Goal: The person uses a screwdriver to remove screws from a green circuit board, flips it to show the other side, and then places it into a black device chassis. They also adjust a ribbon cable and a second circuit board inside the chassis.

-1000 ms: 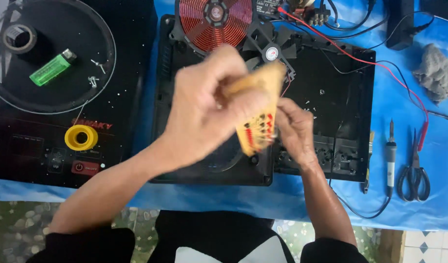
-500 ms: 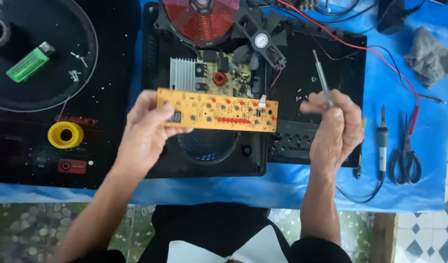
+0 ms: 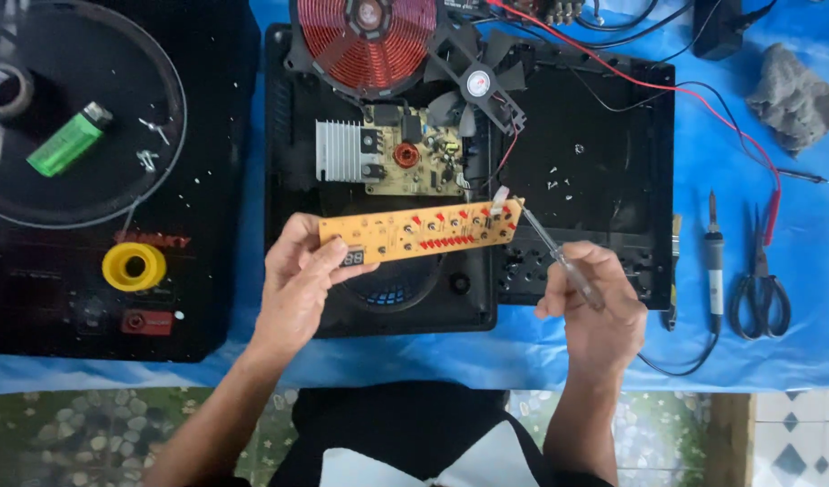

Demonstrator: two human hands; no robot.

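My left hand (image 3: 297,284) grips the left end of a long yellow circuit board (image 3: 423,232) with red parts, held flat above an opened black cooker base (image 3: 595,171). My right hand (image 3: 593,307) holds a thin screwdriver (image 3: 559,257); its tip points up-left at the board's right end, near a white connector (image 3: 499,196). Inside the base lie a red copper coil (image 3: 369,36), a black fan (image 3: 476,81), a finned heat sink (image 3: 338,151) and a main board (image 3: 414,158).
A black glass top plate (image 3: 90,298) on the left carries a green lighter (image 3: 69,140), a yellow tape roll (image 3: 134,267) and small screws. On the blue cloth at right lie a soldering iron (image 3: 714,257), scissors (image 3: 763,289), a red wire and a grey rag (image 3: 798,95).
My left hand turned the board flat and holds it by its left end. My right hand lowered the screwdriver, bringing its tip to the board's right end.
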